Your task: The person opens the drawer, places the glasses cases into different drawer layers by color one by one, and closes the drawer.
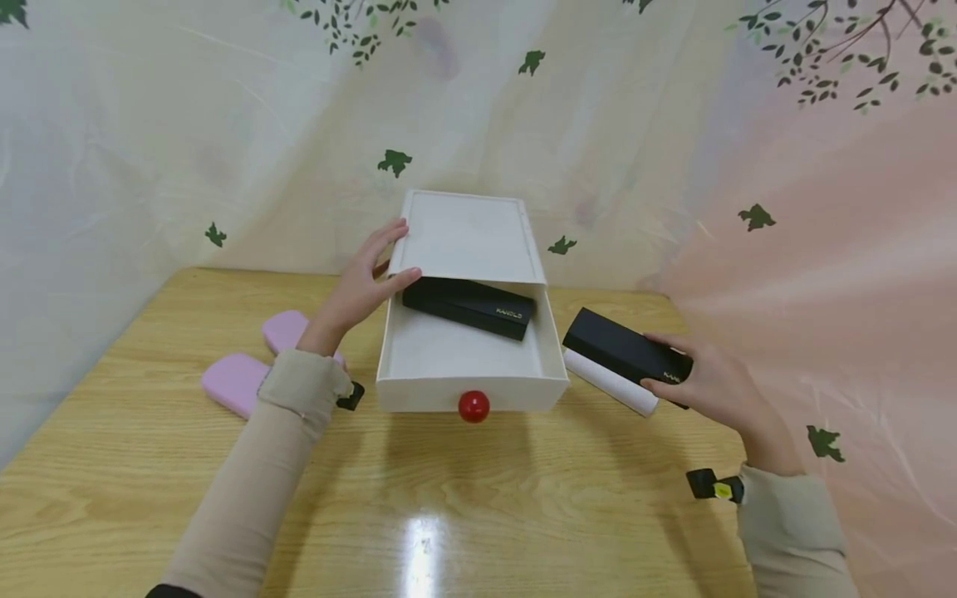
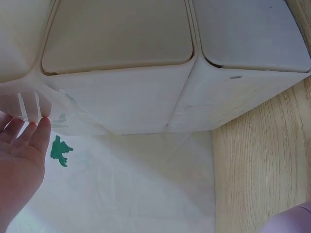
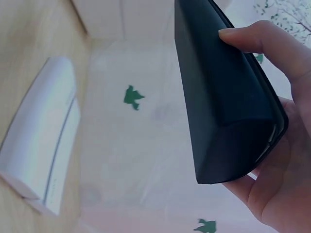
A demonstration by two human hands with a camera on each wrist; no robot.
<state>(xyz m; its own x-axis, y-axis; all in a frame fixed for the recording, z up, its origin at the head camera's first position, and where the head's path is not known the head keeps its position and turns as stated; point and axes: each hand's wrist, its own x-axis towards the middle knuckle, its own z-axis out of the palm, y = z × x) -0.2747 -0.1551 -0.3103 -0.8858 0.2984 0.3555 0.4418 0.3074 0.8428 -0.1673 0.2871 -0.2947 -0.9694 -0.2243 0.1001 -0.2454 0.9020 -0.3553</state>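
My right hand (image 1: 721,386) pinches a black glasses case (image 1: 624,349) with gold lettering, thumb on one side and fingers on the other. The right wrist view shows this case held above the table, with a white case (image 3: 41,131) lying below it. A white box (image 1: 467,237) stands mid-table, its drawer (image 1: 449,357) pulled out toward me, with a red round knob (image 1: 473,406). Inside the drawer a second black glasses case (image 1: 467,309) lies slanted, its rear edge partly hidden. My left hand (image 1: 359,286) rests on the box's left side, thumb by the top's front edge.
Two pink rounded objects (image 1: 235,384) lie left of the box, partly behind my left forearm. The wooden table (image 1: 598,515) meets a cloth backdrop (image 1: 321,166) printed with leaves at its back and right.
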